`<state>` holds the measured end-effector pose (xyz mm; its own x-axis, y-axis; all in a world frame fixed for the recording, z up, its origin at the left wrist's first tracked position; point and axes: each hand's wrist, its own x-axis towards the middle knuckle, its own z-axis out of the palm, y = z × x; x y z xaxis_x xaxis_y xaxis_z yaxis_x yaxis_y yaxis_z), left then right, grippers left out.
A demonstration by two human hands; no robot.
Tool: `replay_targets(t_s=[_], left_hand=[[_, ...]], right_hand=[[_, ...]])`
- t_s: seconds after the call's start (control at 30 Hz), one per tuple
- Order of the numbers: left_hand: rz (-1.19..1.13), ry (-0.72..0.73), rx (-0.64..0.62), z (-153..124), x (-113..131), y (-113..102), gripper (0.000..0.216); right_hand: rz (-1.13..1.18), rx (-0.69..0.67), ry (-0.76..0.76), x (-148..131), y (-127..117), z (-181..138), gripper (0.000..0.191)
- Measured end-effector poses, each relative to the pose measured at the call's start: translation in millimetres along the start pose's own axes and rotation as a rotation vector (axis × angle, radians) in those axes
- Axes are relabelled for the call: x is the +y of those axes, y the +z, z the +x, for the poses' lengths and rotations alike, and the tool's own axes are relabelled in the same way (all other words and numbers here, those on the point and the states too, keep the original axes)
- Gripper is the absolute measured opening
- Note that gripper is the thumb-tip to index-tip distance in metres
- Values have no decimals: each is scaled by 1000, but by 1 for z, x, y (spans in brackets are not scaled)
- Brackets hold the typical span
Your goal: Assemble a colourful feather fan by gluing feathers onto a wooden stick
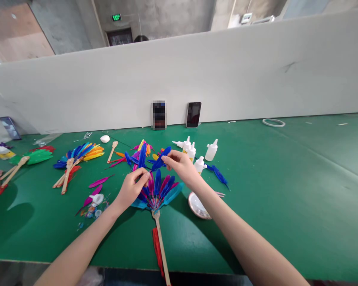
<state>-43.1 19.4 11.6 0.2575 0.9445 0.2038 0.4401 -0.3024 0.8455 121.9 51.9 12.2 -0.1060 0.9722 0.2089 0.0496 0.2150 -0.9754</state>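
Note:
Over the table, my right hand [179, 163] pinches a blue feather [162, 158] between thumb and fingertips. Its lower end points down toward my left hand [133, 186]. The fingers of my left hand are closed too, and a second blue feather [142, 155] stands upright from their tips. Just below both hands lies a feather fan [157, 186] with blue, magenta and turquoise feathers spread from a wooden handle [162, 250]. A red tassel [156, 246] lies along the handle. My left hand covers part of the fan's left side.
White glue bottles [211, 150] stand beyond my right hand. A small bowl [198, 205] sits under my right forearm. Loose feathers [98, 182] and scraps lie at left, near another feather fan [69, 165]. Two phones [193, 114] lean on the white partition [241, 75].

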Motion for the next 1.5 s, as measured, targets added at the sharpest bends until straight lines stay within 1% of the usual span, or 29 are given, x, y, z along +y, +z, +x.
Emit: replay_targets(t_s=[0.27,0.4,0.53,0.7,0.83,0.97,1.1,1.27,1.5], left_hand=[[-7,6,16,0,0,-1,25],[-15,-1,33,0,-1,-1,25],[-8,-9,23,0,-1,0,25],[1,-4,10,0,-1,-1,25],[1,-2,14,0,0,-2,26],[-1,-2,19,1,0,-2,25],[-4,-2,24,1,0,-1,25],[-2,-3,41,1,-1,-1,24],[4,12,35,1,0,-2,24]], right_hand=[[19,1,-14,0,-1,2,26],[22,-31,4,-3,-2,1,24],[-41,-27,22,-1,-2,0,21],[-133,-18,-15,3,-2,1,20],[-249,20,-33,2,-1,0,25],[-297,48,-28,-1,1,-1,28],[-296,43,-21,0,1,0,25],[-211,-15,-23,2,-1,1,22],[-238,7,-50,1,-2,0,21]])
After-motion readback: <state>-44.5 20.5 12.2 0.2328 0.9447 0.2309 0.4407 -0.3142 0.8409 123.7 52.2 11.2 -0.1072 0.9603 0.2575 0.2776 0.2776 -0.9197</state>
